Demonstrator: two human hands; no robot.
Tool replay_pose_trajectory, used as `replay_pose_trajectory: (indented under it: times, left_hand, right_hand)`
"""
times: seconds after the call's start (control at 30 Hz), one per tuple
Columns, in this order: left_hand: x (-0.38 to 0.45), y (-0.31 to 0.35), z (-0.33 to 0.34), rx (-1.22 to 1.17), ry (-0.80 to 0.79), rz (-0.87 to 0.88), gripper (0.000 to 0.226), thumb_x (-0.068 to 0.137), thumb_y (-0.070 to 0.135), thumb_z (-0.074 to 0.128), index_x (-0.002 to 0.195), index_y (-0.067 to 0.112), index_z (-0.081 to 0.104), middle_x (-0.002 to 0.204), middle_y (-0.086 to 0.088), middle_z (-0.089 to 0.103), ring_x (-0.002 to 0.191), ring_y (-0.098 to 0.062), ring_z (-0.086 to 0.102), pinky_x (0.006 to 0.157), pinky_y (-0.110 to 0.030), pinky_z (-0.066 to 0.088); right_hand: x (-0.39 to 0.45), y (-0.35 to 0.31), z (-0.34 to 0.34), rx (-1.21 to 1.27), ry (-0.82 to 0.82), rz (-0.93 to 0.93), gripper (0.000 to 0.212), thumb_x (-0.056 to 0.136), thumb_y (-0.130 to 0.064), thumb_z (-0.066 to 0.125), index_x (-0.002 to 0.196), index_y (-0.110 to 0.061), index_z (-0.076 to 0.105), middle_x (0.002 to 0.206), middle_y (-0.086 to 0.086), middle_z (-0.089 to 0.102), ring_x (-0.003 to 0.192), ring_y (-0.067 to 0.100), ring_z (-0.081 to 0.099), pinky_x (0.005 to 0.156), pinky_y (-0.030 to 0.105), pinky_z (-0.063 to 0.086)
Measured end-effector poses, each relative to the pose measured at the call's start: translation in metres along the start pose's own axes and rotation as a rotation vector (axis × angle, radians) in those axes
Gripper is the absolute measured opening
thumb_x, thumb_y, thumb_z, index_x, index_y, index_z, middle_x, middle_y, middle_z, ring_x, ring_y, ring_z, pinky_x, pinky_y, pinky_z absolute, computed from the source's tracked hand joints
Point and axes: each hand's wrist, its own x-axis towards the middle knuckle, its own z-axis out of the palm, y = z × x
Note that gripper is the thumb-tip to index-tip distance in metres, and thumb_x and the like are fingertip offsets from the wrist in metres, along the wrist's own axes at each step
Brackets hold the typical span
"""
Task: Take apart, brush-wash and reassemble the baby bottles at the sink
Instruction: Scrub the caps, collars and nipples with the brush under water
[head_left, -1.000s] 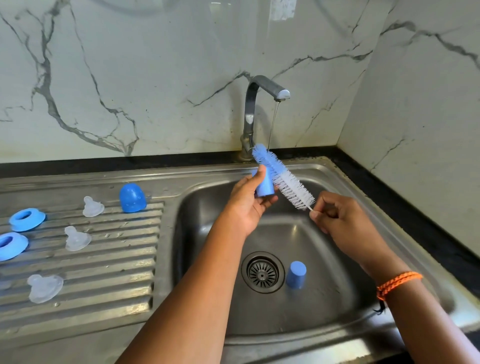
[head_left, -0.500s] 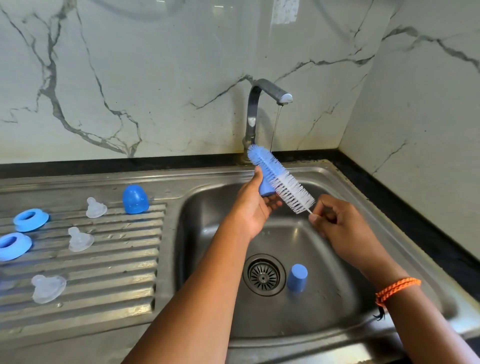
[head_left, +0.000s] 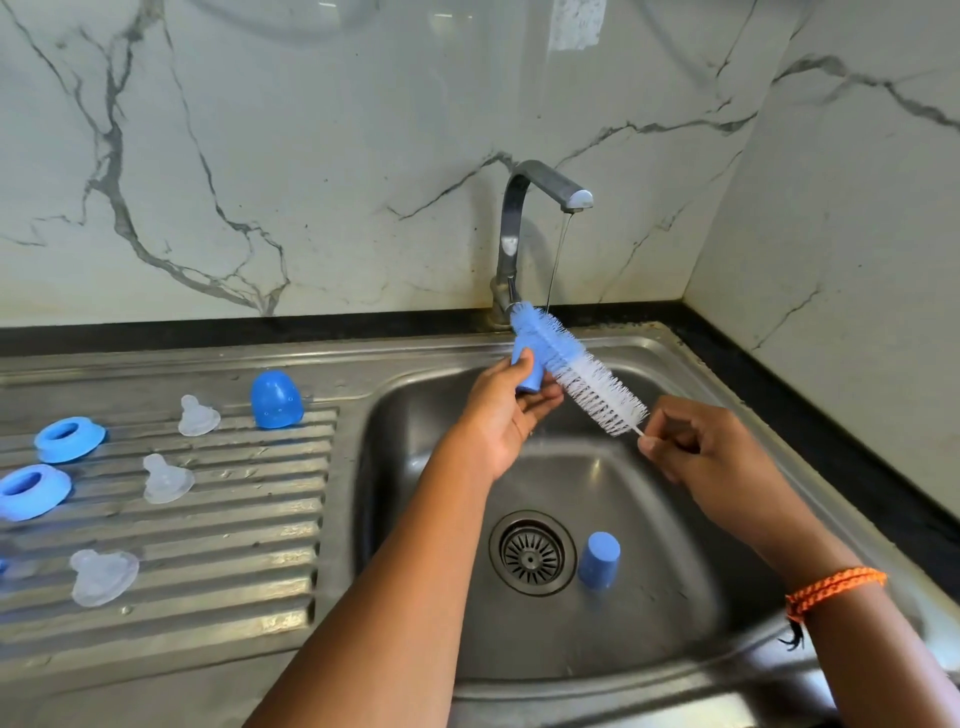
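Over the sink (head_left: 727, 405), left hand (head_left: 501, 415) fingers clasp a blue cap (head_left: 529, 371); right hand (head_left: 696, 452) fingers pinch the brush (head_left: 576, 366) handle.

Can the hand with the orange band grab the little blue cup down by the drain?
Probably not right now: the right hand is pinching the bottle brush handle. The blue cup stands uncovered beside the drain, so the path looks free once the brush is released.

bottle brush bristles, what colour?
The bottle brush has blue bristles on the tip half and white ones toward the handle, seen in the head view.
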Motion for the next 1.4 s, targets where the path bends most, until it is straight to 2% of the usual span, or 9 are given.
replay_pose_trajectory:
  times: [0.13,0.33,0.47,0.63,0.73,0.97,1.07,1.2,1.4]
  left_hand:
    - [0.003,0.006,-0.004,0.065,0.057,0.036,0.029,0.112,0.022,0.048,0.13,0.001,0.055,0.084,-0.016,0.063,0.069,-0.023,0.058,0.088,-0.046,0.062]
    - [0.004,0.008,-0.012,0.169,0.09,0.149,0.021,0.103,0.031,0.065,0.114,0.015,0.057,0.079,-0.012,0.061,0.055,-0.016,0.054,0.077,-0.042,0.064]
    - [0.005,0.011,-0.017,0.183,0.197,0.124,0.024,0.1,0.045,0.066,0.105,0.022,0.064,0.069,-0.003,0.056,0.054,-0.013,0.05,0.071,-0.037,0.061]
    - [0.005,0.013,-0.018,0.102,0.263,0.07,0.039,0.101,0.054,0.06,0.116,0.019,0.065,0.066,0.002,0.055,0.053,-0.012,0.05,0.065,-0.033,0.055]
    - [0.004,0.014,-0.019,0.222,0.269,0.088,0.035,0.101,0.055,0.06,0.113,0.024,0.07,0.073,-0.001,0.056,0.06,-0.013,0.052,0.067,-0.033,0.055]
    - [0.001,0.011,-0.015,0.569,0.205,0.115,0.042,0.095,0.053,0.066,0.112,0.015,0.077,0.064,0.0,0.047,0.044,-0.011,0.037,0.049,-0.027,0.044]
    - [0.001,0.013,-0.018,0.513,0.151,0.098,0.042,0.096,0.054,0.066,0.115,0.018,0.077,0.074,-0.005,0.05,0.05,-0.013,0.041,0.054,-0.03,0.052]
    - [-0.003,0.017,-0.019,0.334,0.004,0.079,0.026,0.105,0.038,0.06,0.125,0.03,0.074,0.111,-0.011,0.064,0.076,-0.018,0.062,0.083,-0.04,0.063]
    - [0.0,0.018,-0.018,0.084,0.006,0.081,0.04,0.106,0.003,0.051,0.136,0.025,0.065,0.127,-0.015,0.064,0.103,-0.029,0.068,0.077,-0.039,0.063]
  right_hand:
    - [-0.004,0.004,-0.017,-0.085,0.04,0.032,0.021,0.095,-0.014,0.073,0.078,-0.021,0.065,0.058,0.006,0.058,0.05,0.009,0.041,0.058,0.032,0.038]
    - [-0.008,0.006,-0.023,-0.218,0.296,0.071,0.023,0.092,-0.021,0.079,0.073,-0.026,0.066,0.06,-0.007,0.062,0.059,0.013,0.056,0.056,0.032,0.044]
    - [-0.01,0.005,-0.024,-0.24,0.267,0.099,0.023,0.092,-0.021,0.079,0.073,-0.027,0.067,0.062,-0.005,0.065,0.065,0.02,0.06,0.062,0.041,0.051]
    - [-0.012,0.004,-0.029,-0.224,0.252,0.096,0.024,0.091,-0.022,0.081,0.072,-0.028,0.068,0.062,-0.006,0.065,0.063,0.02,0.059,0.061,0.04,0.05]
    - [-0.012,0.002,-0.024,-0.259,0.19,0.109,0.025,0.09,-0.021,0.082,0.071,-0.03,0.068,0.063,-0.01,0.066,0.065,0.016,0.06,0.064,0.041,0.052]
    - [-0.01,-0.004,-0.014,-0.406,0.234,0.093,0.022,0.091,-0.028,0.079,0.075,-0.032,0.064,0.064,-0.013,0.063,0.067,0.012,0.058,0.056,0.033,0.043]
    - [-0.009,-0.003,-0.011,-0.384,0.228,0.069,0.022,0.092,-0.027,0.077,0.075,-0.031,0.064,0.063,-0.012,0.062,0.066,0.012,0.059,0.056,0.035,0.047]
    - [-0.007,-0.002,-0.011,-0.251,0.123,0.046,0.026,0.093,-0.014,0.076,0.073,-0.029,0.068,0.06,-0.012,0.064,0.06,0.006,0.059,0.057,0.023,0.046]
    - [-0.004,0.005,-0.013,-0.123,0.074,0.155,0.027,0.093,-0.005,0.073,0.072,-0.022,0.076,0.05,-0.003,0.059,0.043,0.003,0.046,0.048,0.012,0.037]
